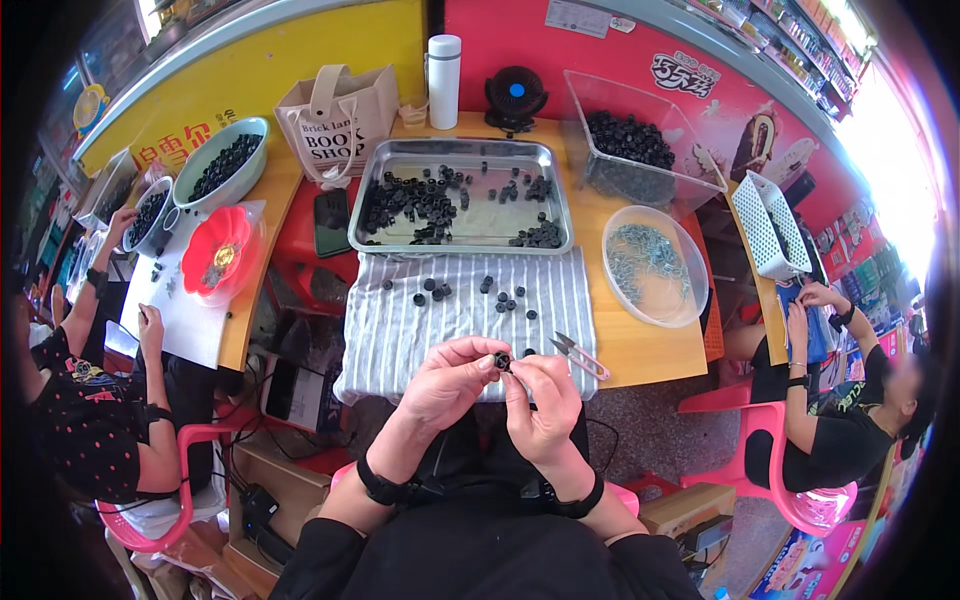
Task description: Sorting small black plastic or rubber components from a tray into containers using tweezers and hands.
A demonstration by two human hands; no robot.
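In front of my chest, my left hand [452, 382] pinches a small round black plastic part [502, 359] between thumb and fingertips. My right hand [543, 408] closes on the same part from the other side; anything smaller between its fingertips is too small to make out. Under and beyond my hands lies a grey-and-white striped cloth [400, 335], with several loose black parts [437, 290] scattered over it. Thread snips [582, 358] with pinkish handles rest to the right of my right hand. Behind the cloth stands a metal tray [490, 208] of similar black parts.
At right are a round clear tub [683, 310] of small silvery metal pieces and a clear bin [690, 178] of black parts. A white bottle [444, 85], black fan [515, 95] and tote bag [340, 120] stand behind the tray. People sit working at both sides.
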